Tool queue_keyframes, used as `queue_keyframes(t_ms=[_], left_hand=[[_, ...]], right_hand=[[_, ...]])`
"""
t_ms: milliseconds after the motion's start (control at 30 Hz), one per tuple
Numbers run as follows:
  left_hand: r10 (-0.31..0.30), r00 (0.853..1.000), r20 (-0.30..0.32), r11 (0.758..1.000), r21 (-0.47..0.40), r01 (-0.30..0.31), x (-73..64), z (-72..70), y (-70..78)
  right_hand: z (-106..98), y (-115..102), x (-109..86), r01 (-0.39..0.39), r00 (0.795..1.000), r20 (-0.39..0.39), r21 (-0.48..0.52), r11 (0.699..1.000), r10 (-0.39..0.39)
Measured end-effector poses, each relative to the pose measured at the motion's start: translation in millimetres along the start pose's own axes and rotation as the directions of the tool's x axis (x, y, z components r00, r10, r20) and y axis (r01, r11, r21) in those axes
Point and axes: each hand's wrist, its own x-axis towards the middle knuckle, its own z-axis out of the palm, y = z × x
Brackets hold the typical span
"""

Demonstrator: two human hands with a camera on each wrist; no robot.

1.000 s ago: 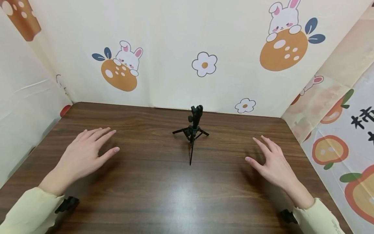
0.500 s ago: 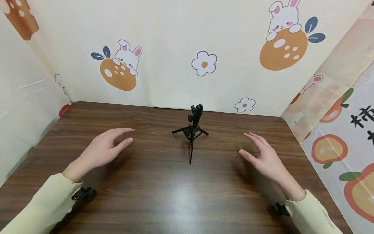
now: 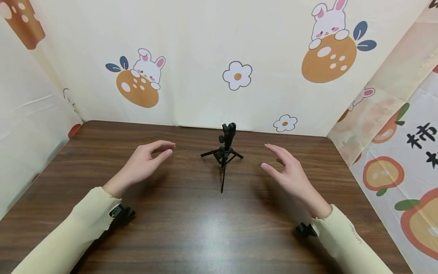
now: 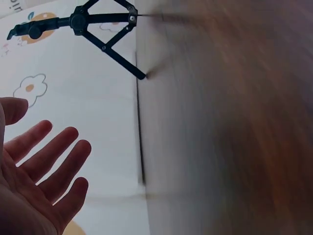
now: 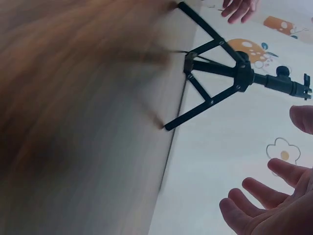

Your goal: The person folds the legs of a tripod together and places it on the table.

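Currently, left hand (image 3: 138, 165) spread, fingers slightly bent, at 9 o'clock from the tripod (image 3: 224, 153), apart from it. Tripod upright on the bench (image 3: 191, 220), toward its 12 o'clock edge, one leg pointing to 6. Right hand (image 3: 291, 175) likewise spread, between 3 and 4 o'clock from tripod, also apart.

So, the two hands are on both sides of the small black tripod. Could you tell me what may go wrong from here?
The tripod stands upright on thin, spread legs, so an uneven push from the left hand or the right hand might tip it over or slide it along the table.
Its front leg points toward the person, so a low sweep could catch it.
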Motion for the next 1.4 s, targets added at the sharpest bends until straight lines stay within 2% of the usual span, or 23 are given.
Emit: queue_keyframes(t_ms=[300, 533, 900, 1033, 1200, 1400], left_hand=[[0.026, 0.999, 0.045, 0.989, -0.144, -0.019, 27.8, 21.5, 5.2], [0.024, 0.996, 0.083, 0.978, -0.206, -0.007, 48.1, 44.2, 4.8], [0.056, 0.989, 0.136, 0.972, -0.235, -0.023, 73.2, 76.0, 10.8], [0.068, 0.985, 0.16, 0.97, -0.242, -0.028, 79.0, 85.7, 16.1], [0.088, 0.982, 0.165, 0.973, -0.226, -0.05, 83.4, 94.9, 19.2], [0.106, 0.986, 0.13, 0.98, -0.18, -0.082, 85.8, 99.1, 21.7]], right_hand=[[13.3, -19.1, 22.6, -0.006, 1.0, -0.007, 0.162, 0.987, 0.007], [22.4, -33.6, 38.2, 0.038, 0.999, -0.04, 0.334, 0.942, -0.026], [35.8, -61.0, 60.4, 0.078, 0.995, -0.095, 0.486, 0.871, -0.037], [41.6, -67.5, 66.6, 0.071, 0.995, -0.099, 0.519, 0.852, -0.022], [46.9, -73.6, 71.4, 0.063, 0.992, -0.13, 0.513, 0.856, 0.005], [50.5, -79.5, 76.8, 0.1, 0.985, -0.171, 0.494, 0.864, -0.016]])
